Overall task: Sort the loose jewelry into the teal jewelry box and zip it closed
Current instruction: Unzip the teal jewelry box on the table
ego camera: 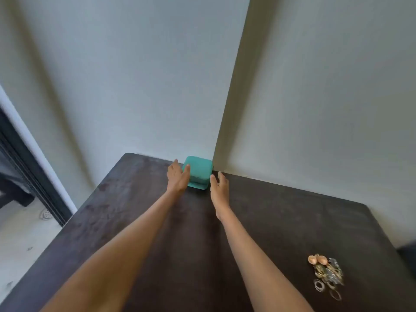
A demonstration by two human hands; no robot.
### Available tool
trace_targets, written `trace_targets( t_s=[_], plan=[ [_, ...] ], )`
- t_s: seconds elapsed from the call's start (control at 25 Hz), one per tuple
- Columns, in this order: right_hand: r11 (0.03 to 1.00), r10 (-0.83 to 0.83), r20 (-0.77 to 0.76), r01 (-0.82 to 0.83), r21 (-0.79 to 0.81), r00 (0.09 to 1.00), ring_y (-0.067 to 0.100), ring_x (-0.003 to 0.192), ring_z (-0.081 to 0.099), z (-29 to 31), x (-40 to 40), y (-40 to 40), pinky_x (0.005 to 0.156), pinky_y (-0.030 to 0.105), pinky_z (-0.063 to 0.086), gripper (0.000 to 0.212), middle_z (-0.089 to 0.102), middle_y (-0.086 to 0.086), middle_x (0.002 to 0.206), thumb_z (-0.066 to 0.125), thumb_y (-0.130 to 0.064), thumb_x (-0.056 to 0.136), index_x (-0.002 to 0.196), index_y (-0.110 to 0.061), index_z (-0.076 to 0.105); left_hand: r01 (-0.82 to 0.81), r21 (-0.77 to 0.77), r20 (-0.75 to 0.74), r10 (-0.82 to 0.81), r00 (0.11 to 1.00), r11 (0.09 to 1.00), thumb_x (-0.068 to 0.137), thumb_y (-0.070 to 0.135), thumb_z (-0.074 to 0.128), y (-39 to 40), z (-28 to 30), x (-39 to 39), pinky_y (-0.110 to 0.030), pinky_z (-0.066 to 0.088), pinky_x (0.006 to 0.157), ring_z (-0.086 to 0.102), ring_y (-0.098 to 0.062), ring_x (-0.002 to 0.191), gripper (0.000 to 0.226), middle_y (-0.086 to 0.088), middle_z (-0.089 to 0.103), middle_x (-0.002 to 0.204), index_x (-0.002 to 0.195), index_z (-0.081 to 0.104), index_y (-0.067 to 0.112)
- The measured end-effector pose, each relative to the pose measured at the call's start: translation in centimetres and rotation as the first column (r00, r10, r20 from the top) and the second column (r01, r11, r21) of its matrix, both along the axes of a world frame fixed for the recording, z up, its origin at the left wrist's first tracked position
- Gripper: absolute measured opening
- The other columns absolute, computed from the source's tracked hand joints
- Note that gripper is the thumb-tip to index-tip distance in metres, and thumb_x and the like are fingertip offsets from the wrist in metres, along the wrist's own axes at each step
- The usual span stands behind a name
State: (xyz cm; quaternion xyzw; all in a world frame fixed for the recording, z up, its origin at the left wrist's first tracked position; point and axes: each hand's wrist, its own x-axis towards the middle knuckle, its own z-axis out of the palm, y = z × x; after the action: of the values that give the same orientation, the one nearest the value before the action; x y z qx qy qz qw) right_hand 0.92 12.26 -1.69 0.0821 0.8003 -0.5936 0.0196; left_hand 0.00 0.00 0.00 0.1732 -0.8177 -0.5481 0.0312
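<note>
Head view: nearest, well right of both forearms, the loose pile of metal rings, chains and shell-like jewelry [327,275] lies on the dark wooden tabletop [281,221]. Farther, against the pale wall, stands the small teal zippered jewelry box [199,171]. The left hand [177,177], fingers straight, touches the box's left side; the right hand [219,186], relaxed and holding nothing, is just beside its right side. The box seems light and stiff; gripping both sides should suit. Nothing blocks it.

Home room: dark wooden table [281,221] in plain wall corner [225,109], dark-framed doorway [29,176]
</note>
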Motion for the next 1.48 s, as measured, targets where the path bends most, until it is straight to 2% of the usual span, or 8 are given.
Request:
trace_targets(
  t_s=[0.12, 0.48, 0.72, 0.96, 1.12, 1.28, 1.36, 1.48],
  plan=[
    [0.997, -0.023, -0.053, 0.019, -0.074, 0.998, 0.019, 0.115, 0.050, -2.2, -1.9, -1.0, 0.097, 0.030, 0.039, 0.053, 0.049, 0.005, 0.131, 0.038, -0.049, 0.089, 0.122, -0.012, 0.055, -0.014, 0.112, -0.098, 0.026, 0.995, 0.994, 0.098, 0.028, 0.039, -0.4, -2.8, -1.4, -0.041, 0.031, 0.112, 0.036, -0.027, 0.134, 0.055, -0.013, 0.035, 0.148, 0.146, 0.023, 0.008],
    [0.972, -0.142, -0.167, 0.106, -0.208, 0.976, 0.015, 0.120, 0.047, -3.4, 7.7, 0.6, 0.104, 0.034, 0.041, 0.040, 0.046, 0.003, 0.134, 0.045, -0.028, 0.097, 0.136, -0.016, 0.048, 0.040, 0.118, -0.261, -0.008, 0.965, 0.992, 0.090, 0.020, 0.054, 2.1, -4.0, 9.4, -0.041, 0.038, 0.107, 0.042, -0.023, 0.125, 0.054, -0.009, 0.041, 0.135, 0.141, 0.036, 0.013],
    [0.991, -0.131, -0.205, 0.121, -0.063, 0.970, 0.016, 0.120, 0.047, -4.1, 21.7, 0.5, 0.101, 0.035, 0.042, 0.040, 0.045, 0.004, 0.132, 0.048, -0.028, 0.096, 0.134, -0.014, 0.047, 0.075, 0.051, -0.285, -0.057, 0.957, 0.996, 0.090, 0.018, 0.054, 1.2, -5.5, 23.0, -0.027, 0.034, 0.098, 0.041, -0.020, 0.122, 0.053, -0.008, 0.042, 0.130, 0.140, 0.037, 0.013],
    [0.994, -0.095, -0.241, 0.104, 0.021, 0.966, 0.017, 0.121, 0.047, -3.9, 27.1, 1.4, 0.098, 0.029, 0.040, 0.039, 0.047, 0.005, 0.134, 0.046, -0.028, 0.097, 0.134, -0.014, 0.049, 0.082, -0.051, -0.293, -0.094, 0.951, 0.995, 0.094, 0.022, 0.049, 1.6, -5.3, 28.6, -0.031, 0.035, 0.101, 0.039, -0.023, 0.126, 0.047, -0.010, 0.038, 0.134, 0.139, 0.039, 0.016],
    [0.983, -0.170, -0.317, 0.183, 0.009, 0.933, 0.019, 0.122, 0.047, -4.5, 27.3, 2.3, 0.101, 0.025, 0.036, 0.039, 0.045, 0.008, 0.133, 0.040, -0.008, 0.097, 0.135, -0.008, 0.046, 0.013, -0.330, -0.402, -0.153, 0.903, 0.944, 0.093, 0.027, 0.052, 2.0, -5.9, 29.2, -0.042, 0.025, 0.113, 0.022, -0.026, 0.136, 0.042, -0.009, 0.024, 0.148, 0.134, 0.045, 0.021],
    [0.975, -0.060, -0.278, 0.116, 0.188, 0.959, 0.021, 0.136, 0.032, -4.2, 25.3, 3.2, 0.113, 0.032, 0.026, 0.059, 0.039, 0.007, 0.145, 0.032, 0.007, 0.087, 0.143, -0.012, 0.037, -0.076, -0.735, -0.448, -0.398, 0.801, 0.674, 0.088, 0.035, 0.043, 2.5, -6.4, 28.6, -0.053, 0.028, 0.108, 0.027, -0.026, 0.133, 0.035, -0.012, 0.041, 0.143, 0.120, 0.054, 0.027],
    [0.949, 0.042, -0.245, 0.038, 0.314, 0.969, 0.020, 0.138, 0.027, -4.1, 24.3, 3.8, 0.114, 0.033, 0.023, 0.061, 0.037, 0.004, 0.148, 0.032, 0.005, 0.088, 0.146, -0.016, 0.034, -0.038, -0.798, -0.383, -0.457, 0.803, 0.602, 0.089, 0.034, 0.035, 2.6, -6.6, 28.4, -0.053, 0.026, 0.109, 0.035, -0.027, 0.134, 0.033, -0.009, 0.043, 0.142, 0.115, 0.056, 0.029],
    [0.883, 0.143, -0.201, -0.033, 0.468, 0.969, 0.022, 0.134, 0.037, -4.0, 22.2, 4.3, 0.110, 0.036, 0.030, 0.050, 0.047, 0.002, 0.143, 0.038, -0.009, 0.095, 0.142, -0.022, 0.041, 0.071, -0.741, -0.336, -0.461, 0.822, 0.668, 0.096, 0.030, 0.039, 2.4, -6.8, 27.9, -0.045, 0.012, 0.116, 0.029, -0.022, 0.137, 0.031, -0.001, 0.038, 0.143, 0.124, 0.051, 0.030]
  ],
)
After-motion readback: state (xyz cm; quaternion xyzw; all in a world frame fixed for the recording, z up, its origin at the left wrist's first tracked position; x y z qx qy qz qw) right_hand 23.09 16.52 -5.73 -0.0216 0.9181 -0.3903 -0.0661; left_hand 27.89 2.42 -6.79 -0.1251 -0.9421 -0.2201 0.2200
